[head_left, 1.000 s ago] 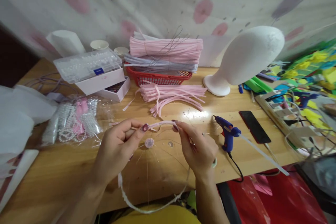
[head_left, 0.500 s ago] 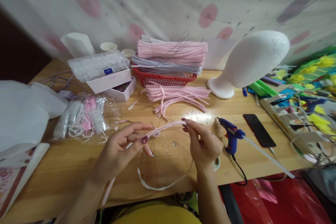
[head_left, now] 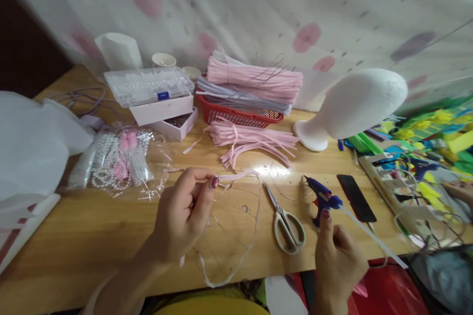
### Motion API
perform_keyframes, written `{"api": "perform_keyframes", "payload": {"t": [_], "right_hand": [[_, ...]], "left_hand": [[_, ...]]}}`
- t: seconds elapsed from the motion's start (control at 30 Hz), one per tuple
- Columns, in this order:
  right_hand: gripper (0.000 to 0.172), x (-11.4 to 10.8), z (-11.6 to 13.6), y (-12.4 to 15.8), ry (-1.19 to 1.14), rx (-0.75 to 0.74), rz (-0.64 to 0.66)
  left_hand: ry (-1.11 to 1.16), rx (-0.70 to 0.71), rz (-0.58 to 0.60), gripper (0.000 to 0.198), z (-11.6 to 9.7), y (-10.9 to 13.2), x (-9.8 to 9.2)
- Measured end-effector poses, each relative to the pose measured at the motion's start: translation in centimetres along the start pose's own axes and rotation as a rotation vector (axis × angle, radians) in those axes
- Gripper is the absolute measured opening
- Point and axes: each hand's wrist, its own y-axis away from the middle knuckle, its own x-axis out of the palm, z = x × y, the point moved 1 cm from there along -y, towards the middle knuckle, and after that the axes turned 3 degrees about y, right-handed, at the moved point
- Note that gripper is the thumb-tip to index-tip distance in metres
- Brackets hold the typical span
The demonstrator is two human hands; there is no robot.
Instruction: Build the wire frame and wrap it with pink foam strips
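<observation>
My left hand [head_left: 185,206] is closed, pinching a pale pink strip [head_left: 240,175] between thumb and fingers. The strip runs along the upper part of a thin wire hoop [head_left: 254,226], whose lower side is wrapped in white and hangs over the tabletop. My right hand [head_left: 338,256] is closed at the handle of a blue glue gun [head_left: 321,194], thumb on its back; the other fingers are partly hidden. A long clear glue stick [head_left: 373,236] sticks out of the gun's rear. Scissors [head_left: 288,229] with pale handles lie between my hands.
Pink strips [head_left: 254,140] lie bundled before a red basket [head_left: 240,117] of more bundles. A white foam head [head_left: 358,103] stands right of them. Bagged beads [head_left: 121,157] are at left. Right are a phone [head_left: 356,198], a power strip [head_left: 384,182] and another person's hand [head_left: 460,192].
My right hand has let go of the pink strip and moved right to the glue gun. The scissors have come into view. My left hand keeps hold of the strip.
</observation>
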Motion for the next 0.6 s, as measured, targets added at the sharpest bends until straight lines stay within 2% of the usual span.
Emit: {"api": "perform_keyframes", "payload": {"t": [0.07, 0.1, 0.2, 0.27, 0.43, 0.53, 0.6], "right_hand": [[0.053, -0.2, -2.1, -0.8, 0.132, 0.09, 0.069], [0.05, -0.1, -2.9, -1.3, 0.143, 0.113, 0.063], [0.068, 1.1, -4.0, -3.2, 0.036, 0.098, 0.071], [0.072, 2.2, -3.8, -4.5, -0.01, 0.07, 0.154], [0.057, 4.0, -2.7, -7.0, -0.032, 0.1, 0.295], [0.054, 3.7, -2.5, -7.4, -0.068, 0.125, 0.306], [0.058, 2.6, -2.2, -6.4, -0.128, 0.123, 0.301]], "left_hand": [[0.018, 0.004, 0.047, 0.011, 0.0, -0.1, 0.0], [0.032, -0.003, 0.065, 0.012, -0.1, -0.2, 0.0], [0.066, -0.034, 0.096, 0.013, -0.3, -0.4, 0.2], [0.08, -0.05, 0.103, 0.013, -0.3, -0.4, 0.4], [0.102, -0.031, 0.114, 0.011, -0.1, -0.2, 0.7], [0.061, 0.02, 0.109, 0.007, -0.4, -0.4, 0.7], [0.016, 0.067, 0.115, 0.005, -0.9, -0.6, 0.7]]}}
